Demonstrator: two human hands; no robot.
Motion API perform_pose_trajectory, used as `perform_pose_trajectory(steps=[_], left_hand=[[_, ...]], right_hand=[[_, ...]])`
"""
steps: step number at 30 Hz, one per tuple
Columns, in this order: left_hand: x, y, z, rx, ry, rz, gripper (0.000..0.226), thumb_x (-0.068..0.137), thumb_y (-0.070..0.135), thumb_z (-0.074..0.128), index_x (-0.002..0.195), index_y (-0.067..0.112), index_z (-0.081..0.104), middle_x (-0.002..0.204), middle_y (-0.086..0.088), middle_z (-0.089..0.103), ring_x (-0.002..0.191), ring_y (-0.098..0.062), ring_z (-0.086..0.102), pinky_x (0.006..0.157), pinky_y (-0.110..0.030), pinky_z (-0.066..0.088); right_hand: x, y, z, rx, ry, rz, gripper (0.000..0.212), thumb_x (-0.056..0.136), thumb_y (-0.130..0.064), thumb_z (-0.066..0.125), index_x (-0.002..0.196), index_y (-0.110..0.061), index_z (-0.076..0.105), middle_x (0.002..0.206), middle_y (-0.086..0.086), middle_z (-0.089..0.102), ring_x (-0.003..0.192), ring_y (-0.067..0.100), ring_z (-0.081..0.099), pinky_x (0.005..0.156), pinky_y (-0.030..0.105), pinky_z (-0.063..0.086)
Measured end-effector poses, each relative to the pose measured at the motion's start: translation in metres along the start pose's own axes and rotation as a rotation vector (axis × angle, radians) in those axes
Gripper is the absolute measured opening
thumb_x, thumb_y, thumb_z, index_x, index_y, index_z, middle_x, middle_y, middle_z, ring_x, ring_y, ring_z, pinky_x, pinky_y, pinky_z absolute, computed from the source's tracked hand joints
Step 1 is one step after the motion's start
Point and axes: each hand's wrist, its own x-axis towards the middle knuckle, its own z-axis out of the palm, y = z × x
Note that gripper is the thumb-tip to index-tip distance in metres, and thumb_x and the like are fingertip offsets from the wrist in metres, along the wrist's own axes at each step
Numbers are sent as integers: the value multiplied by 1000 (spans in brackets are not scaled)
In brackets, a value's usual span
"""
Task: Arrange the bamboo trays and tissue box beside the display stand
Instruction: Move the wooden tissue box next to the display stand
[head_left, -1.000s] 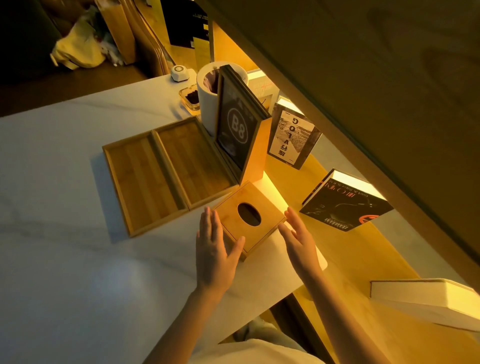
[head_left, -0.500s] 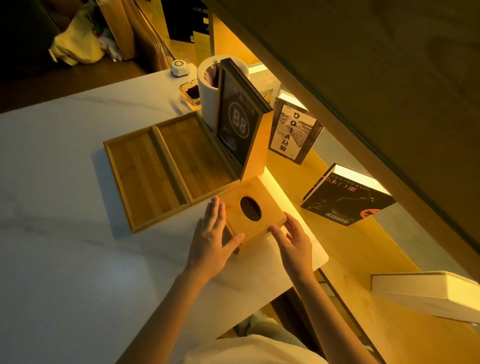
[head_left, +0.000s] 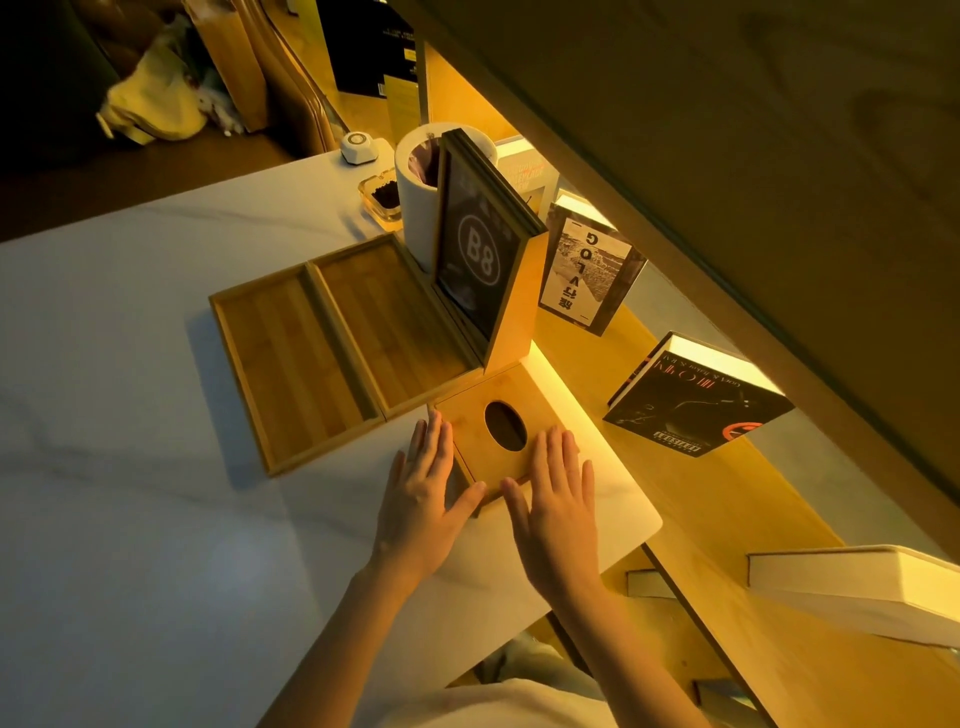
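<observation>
Two open hands bracketed the tissue box (head_left: 506, 423) on the white surface (head_left: 130, 493), the left hand (head_left: 418, 499) flat against its side at nine o'clock, the right hand (head_left: 558, 493) resting palm-down on its near top edge. The box sat at six o'clock of the display stand (head_left: 480, 265), touching or nearly touching its base. Two bamboo trays (head_left: 337, 343) lay side by side at nine o'clock of the stand. The final squaring of the box appeared under way; the next move likely called for a light nudge to align it with the trays' near edge.
</observation>
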Motion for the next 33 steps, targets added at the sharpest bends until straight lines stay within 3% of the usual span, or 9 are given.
perform_pose_trajectory(steps=[7,15,20,33], left_hand=[[9,3,-1,33,-19,0,76,74,66,22,130,30,-16,144,7,-20,142,-16,-1,110,-28,4],[27,11,-1,61,-36,10,77,73,66,18,129,28,-19,145,4,-19,140,-15,-8,111,-31,1],[44,15,2,129,-58,-7,78,84,57,32,138,22,-11,153,-1,-11,141,-18,-8,115,-40,3],[68,27,10,101,-34,-15,79,84,55,35,140,19,-7,153,-3,-11,142,-20,-7,115,-39,3]], right_hand=[[7,1,-1,-76,-6,24,65,90,-55,23,135,-25,-13,146,-6,-15,134,16,-23,112,37,-11],[24,8,-7,-40,-13,29,65,92,-51,27,135,-25,-14,146,-5,-14,137,16,-19,113,35,-6],[36,14,-13,-5,0,22,65,92,-50,29,135,-25,-13,146,-4,-14,137,16,-16,113,34,-5],[62,26,-24,-19,-9,8,67,92,-49,29,142,-18,-2,156,5,-1,136,14,-16,112,34,-5]])
